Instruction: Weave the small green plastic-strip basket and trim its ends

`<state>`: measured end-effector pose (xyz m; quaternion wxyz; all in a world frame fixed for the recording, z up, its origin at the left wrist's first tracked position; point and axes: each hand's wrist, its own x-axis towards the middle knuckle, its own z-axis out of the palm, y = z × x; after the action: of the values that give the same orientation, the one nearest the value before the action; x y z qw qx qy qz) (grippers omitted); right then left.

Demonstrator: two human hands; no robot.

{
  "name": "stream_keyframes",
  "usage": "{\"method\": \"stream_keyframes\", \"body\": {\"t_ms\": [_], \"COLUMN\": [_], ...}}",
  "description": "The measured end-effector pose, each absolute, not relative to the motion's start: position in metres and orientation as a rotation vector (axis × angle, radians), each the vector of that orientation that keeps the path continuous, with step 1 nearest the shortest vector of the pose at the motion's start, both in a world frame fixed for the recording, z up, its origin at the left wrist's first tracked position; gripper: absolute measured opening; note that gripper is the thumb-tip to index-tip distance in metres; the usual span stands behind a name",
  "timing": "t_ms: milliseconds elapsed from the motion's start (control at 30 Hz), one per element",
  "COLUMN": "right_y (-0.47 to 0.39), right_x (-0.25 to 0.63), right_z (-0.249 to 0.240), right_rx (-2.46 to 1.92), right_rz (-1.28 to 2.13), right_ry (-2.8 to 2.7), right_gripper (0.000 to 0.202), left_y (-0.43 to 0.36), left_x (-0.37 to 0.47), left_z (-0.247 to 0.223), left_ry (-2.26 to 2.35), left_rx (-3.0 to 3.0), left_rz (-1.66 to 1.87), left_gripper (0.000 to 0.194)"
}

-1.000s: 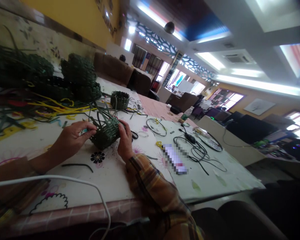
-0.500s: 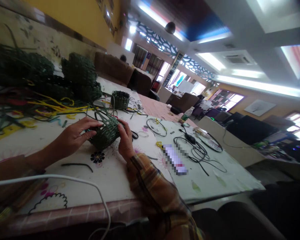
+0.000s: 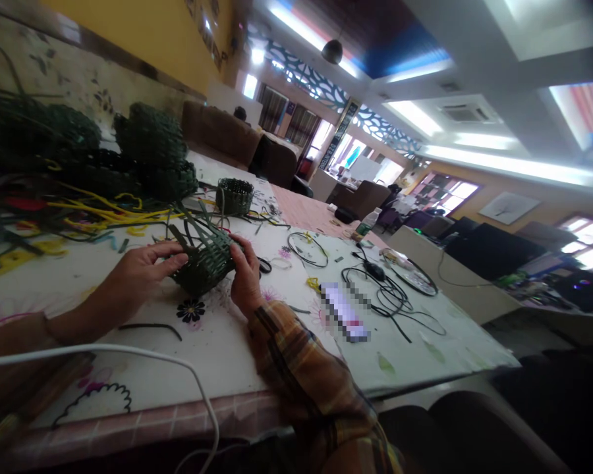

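A small dark green woven basket (image 3: pixel 205 266) is tilted above the table between my two hands, with loose strip ends sticking up from its far side. My right hand (image 3: pixel 246 280) grips its right side, thumb on the near face and fingers curled behind. At the left edge, my left hand (image 3: pixel 141 280) has its thumb and fingers closed around the weave; the fingertips are partly hidden by the basket. A short dark strip (image 3: pixel 158 327) lies on the tablecloth below the left hand.
Finished-looking green baskets (image 3: pixel 151 135) are piled at the back left, and a smaller basket (image 3: pixel 234 196) stands behind my hands. Yellow strips (image 3: pixel 109 210) litter the left side. Coiled black cord (image 3: pixel 390 289) and a bottle (image 3: pixel 368 224) are at right; a white cable (image 3: pixel 143 352) crosses in front.
My left thumb and fingers have shifted slightly along the basket's left edge. The right hand keeps its grip. The whole view has moved a little.
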<state>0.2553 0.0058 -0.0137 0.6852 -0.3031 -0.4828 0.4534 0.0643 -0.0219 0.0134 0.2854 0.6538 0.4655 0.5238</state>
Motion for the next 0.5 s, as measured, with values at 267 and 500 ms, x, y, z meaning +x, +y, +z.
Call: {"method": "stream_keyframes", "body": {"t_ms": [267, 500], "right_y": [0.002, 0.002], "right_x": [0.252, 0.251], "right_z": [-0.01, -0.009], "right_rx": [-0.692, -0.716], "right_rz": [0.979, 0.983], "right_ry": [-1.125, -1.074], "right_gripper": [0.033, 0.033], "left_y": [-0.027, -0.037], "left_x": [0.071, 0.071], "left_z": [0.016, 0.019], "left_ry": [1.051, 1.26], "left_rx": [1.276, 2.157], "left_rz": [1.507, 1.734], "left_gripper": [0.037, 0.01]}}
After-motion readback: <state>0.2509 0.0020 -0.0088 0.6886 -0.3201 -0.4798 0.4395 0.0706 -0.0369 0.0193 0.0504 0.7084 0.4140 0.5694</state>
